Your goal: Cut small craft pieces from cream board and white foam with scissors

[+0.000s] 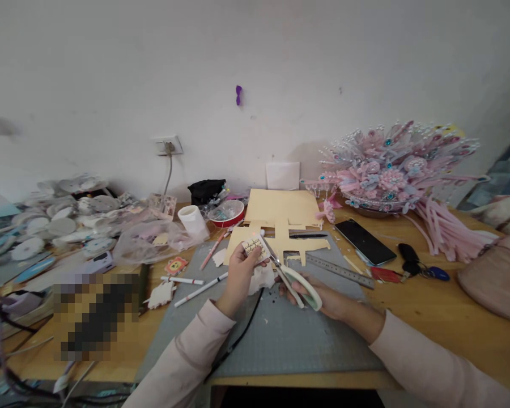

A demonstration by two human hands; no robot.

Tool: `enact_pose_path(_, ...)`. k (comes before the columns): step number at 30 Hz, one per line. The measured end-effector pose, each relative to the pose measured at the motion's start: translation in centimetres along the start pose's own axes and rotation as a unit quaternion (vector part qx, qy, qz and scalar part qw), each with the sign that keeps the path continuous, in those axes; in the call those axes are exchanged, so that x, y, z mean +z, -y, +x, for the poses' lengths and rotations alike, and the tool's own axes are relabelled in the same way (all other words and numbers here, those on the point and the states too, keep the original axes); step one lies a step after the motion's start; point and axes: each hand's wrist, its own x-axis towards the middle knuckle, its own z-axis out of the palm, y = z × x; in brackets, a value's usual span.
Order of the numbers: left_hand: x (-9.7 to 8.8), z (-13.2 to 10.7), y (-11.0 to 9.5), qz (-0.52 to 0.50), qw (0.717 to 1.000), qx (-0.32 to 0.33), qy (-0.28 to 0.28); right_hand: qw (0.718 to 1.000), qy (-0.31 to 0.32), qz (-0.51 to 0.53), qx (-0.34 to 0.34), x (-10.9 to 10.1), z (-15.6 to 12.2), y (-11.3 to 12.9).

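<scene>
Between the thumb and fingers of my left hand (239, 275) is a small white card (255, 250) printed with dark line patterns. My right hand (323, 297) grips a pair of scissors (300, 286) with pale green and white handles. The scissor blades point up and left, close against the card's right side; whether they touch it I cannot tell. Beneath both hands lies a grey cutting mat (306, 340). Behind them is a sheet of cream cardboard (283, 207) with pieces cut out of it. A white paper scrap (262, 280) lies under the hands.
A steel ruler (340, 270) lies right of the hands, with a phone (365, 241) and keys (408, 265) beyond. White pens (200, 289) and an orange flower-shaped cutout (176, 265) are on the left. A pink beaded headdress (391, 175) stands at the back right; a red-rimmed bowl (227, 213) sits behind.
</scene>
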Motion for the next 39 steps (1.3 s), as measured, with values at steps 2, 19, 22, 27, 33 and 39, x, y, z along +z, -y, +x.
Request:
enact_pose_path(2,0.0,-0.1,-0.1,0.006,1.000,-0.001,0.001,1.000,0.000,-0.011,0.001,0.0,0.1,0.0)
enact_pose_path(19,0.6,-0.6,0.5,0.026,0.999,-0.007,0.025,0.995,0.011,-0.099,0.001,0.9,0.1,1.4)
enact_pose_path(22,0.6,-0.6,0.6,0.022,0.999,-0.008,0.023,0.995,0.003,-0.104,-0.004,0.7,0.3,0.9)
enact_pose_path(27,0.6,-0.4,0.7,0.013,0.999,-0.005,0.031,0.994,-0.022,-0.109,-0.016,0.7,0.7,0.1)
enact_pose_path(33,0.6,-0.5,0.6,0.004,0.999,-0.009,0.031,0.992,-0.052,-0.113,0.014,1.0,0.7,0.2)
enact_pose_path(39,0.5,-0.6,0.1,0.004,1.000,-0.003,0.014,0.999,-0.028,-0.031,0.003,0.1,0.1,-0.5)
